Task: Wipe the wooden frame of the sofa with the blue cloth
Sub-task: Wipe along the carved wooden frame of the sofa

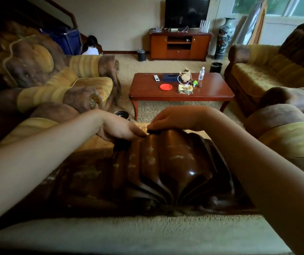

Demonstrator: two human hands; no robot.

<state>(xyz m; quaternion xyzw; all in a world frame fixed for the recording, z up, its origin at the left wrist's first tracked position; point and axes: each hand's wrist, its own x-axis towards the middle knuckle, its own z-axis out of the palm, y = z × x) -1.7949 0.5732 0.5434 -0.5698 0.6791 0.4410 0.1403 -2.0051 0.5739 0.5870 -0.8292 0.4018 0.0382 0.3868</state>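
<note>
Living room, beige carpet (pixel 129 234) nearest us. Next, the carved wooden frame (pixel 175 166) of the sofa, its ridges fanning away from us toward the room. Our left hand (pixel 118 130) and right hand (pixel 173 118) each pinch a dark cloth (pixel 154 132) at the frame's far crest; it looks almost black here. Beyond: coffee table (pixel 181 89), then television (pixel 187 11).
</note>
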